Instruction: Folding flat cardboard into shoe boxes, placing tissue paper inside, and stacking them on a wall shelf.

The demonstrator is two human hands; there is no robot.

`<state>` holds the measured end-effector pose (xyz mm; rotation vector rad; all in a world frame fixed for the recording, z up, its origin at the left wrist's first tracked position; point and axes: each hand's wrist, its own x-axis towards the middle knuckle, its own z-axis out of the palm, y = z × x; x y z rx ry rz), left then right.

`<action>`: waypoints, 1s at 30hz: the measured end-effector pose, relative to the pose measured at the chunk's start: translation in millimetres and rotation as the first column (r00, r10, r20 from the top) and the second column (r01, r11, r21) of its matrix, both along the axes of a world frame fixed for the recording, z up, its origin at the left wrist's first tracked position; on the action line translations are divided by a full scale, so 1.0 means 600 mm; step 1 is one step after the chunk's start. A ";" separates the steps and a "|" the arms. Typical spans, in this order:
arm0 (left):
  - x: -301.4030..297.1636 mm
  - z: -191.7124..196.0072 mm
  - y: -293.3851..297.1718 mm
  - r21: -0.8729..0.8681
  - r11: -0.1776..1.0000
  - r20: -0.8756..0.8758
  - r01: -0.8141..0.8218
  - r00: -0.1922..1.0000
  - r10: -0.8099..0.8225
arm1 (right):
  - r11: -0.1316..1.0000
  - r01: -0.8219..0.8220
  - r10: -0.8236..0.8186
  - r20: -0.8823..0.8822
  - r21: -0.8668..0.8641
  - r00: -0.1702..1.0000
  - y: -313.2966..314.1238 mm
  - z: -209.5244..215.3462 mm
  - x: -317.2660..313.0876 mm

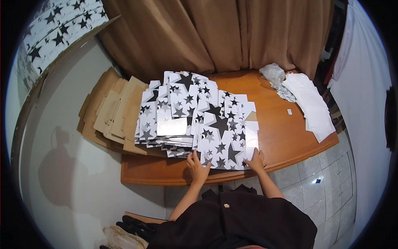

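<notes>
A flat cardboard box blank (219,147), white with black and grey stars, lies before me on the table's near side. My left hand (199,168) grips its near left corner, thumb on top, the other fingers at its side. At the near right corner, my right hand (255,161) holds the edge, its fingertips partly hidden. Just left of the blank is a piled stack of similar star-printed blanks (180,99), with a plain white rectangle (172,127) on top. Where the held blank ends and the ones beneath begin is hard to tell.
Brown cardboard sheets (110,110) lean in a pile at the table's left. White papers (309,101) and a crumpled clear plastic bag (272,74) lie on the right of the wooden table (275,139). A brown curtain (215,33) hangs behind; more starred sheets (62,31) stand upper left.
</notes>
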<state>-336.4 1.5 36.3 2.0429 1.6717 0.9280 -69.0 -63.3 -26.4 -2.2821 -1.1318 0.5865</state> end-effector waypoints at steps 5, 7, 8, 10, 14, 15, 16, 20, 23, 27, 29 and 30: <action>-0.031 -0.025 -0.003 -0.203 0.964 0.345 0.170 0.934 -0.093 | 0.974 0.054 -0.036 -0.084 0.219 0.996 -0.027 -0.040 -0.002; -0.042 -0.038 0.001 -0.254 0.938 0.440 0.236 0.892 -0.106 | 0.936 0.055 -0.053 -0.015 0.348 0.998 -0.034 -0.048 -0.010; -0.040 -0.030 0.002 -0.299 0.908 0.534 0.292 0.840 -0.095 | 0.936 0.066 -0.064 -0.017 0.346 0.998 -0.039 -0.050 -0.012; -0.021 0.001 -0.003 -0.277 0.901 0.615 0.335 0.782 -0.101 | 0.934 0.023 -0.012 -0.033 0.357 0.999 -0.049 -0.049 -0.010; 0.017 0.064 -0.017 -0.196 0.915 0.631 0.352 0.760 -0.157 | 0.942 -0.014 0.050 -0.097 0.336 0.994 -0.066 -0.041 -0.006; 0.023 0.072 -0.015 -0.129 0.932 0.590 0.338 0.782 -0.201 | 0.947 0.006 0.040 -0.137 0.322 0.990 -0.068 -0.036 -0.003; 0.030 0.077 -0.013 -0.061 0.944 0.546 0.325 0.803 -0.241 | 0.947 0.007 0.039 -0.136 0.321 0.990 -0.071 -0.029 0.001; 0.068 0.127 0.000 0.108 0.955 0.565 0.277 0.773 -0.288 | 0.926 0.069 0.030 -0.254 0.371 0.967 -0.079 -0.007 0.028; 0.106 0.161 0.008 0.084 0.967 0.608 0.239 0.756 -0.240 | 0.942 -0.021 0.112 -0.252 0.336 0.961 -0.092 0.013 0.066; 0.175 0.194 0.027 0.059 0.971 0.744 0.232 0.639 -0.198 | 0.921 -0.351 0.338 0.105 0.167 0.935 -0.095 0.084 0.120; 0.219 0.213 0.040 0.096 0.943 0.822 0.319 0.509 -0.255 | 0.897 -0.438 0.420 0.198 0.057 0.886 -0.093 0.129 0.140; 0.243 0.220 0.046 0.097 0.942 0.824 0.322 0.505 -0.257 | 0.899 -0.434 0.416 0.202 0.054 0.887 -0.088 0.128 0.158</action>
